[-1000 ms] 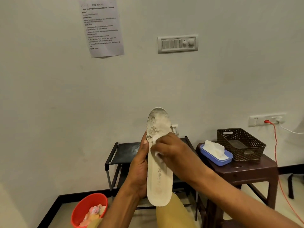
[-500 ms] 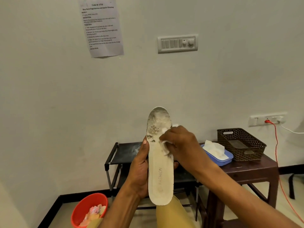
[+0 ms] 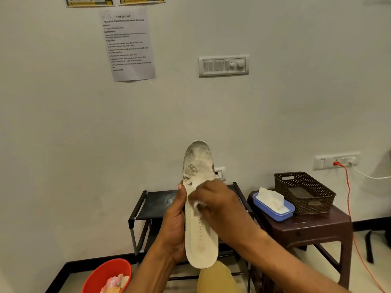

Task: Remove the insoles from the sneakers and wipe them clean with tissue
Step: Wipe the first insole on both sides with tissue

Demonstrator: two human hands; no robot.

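Observation:
A white insole [image 3: 200,166] stands upright in front of me, its toe end grey with dirt and worn patches. My left hand [image 3: 174,225] grips it along the left edge near the middle. My right hand [image 3: 220,206] pinches a small wad of white tissue [image 3: 197,205] and presses it against the insole's middle. The sneakers are not in view.
A black shoe rack [image 3: 148,206] stands against the wall behind the insole. To its right a dark brown stool [image 3: 317,226] carries a blue tissue box [image 3: 275,208] and a brown perforated basket [image 3: 304,193]. A red bin [image 3: 105,273] with scraps sits bottom left. An orange cable [image 3: 349,197] hangs at right.
My right hand with the tissue went up toward the dirty toe area, then came back down to the insole's middle. The left hand kept its hold; the view tilted slightly up.

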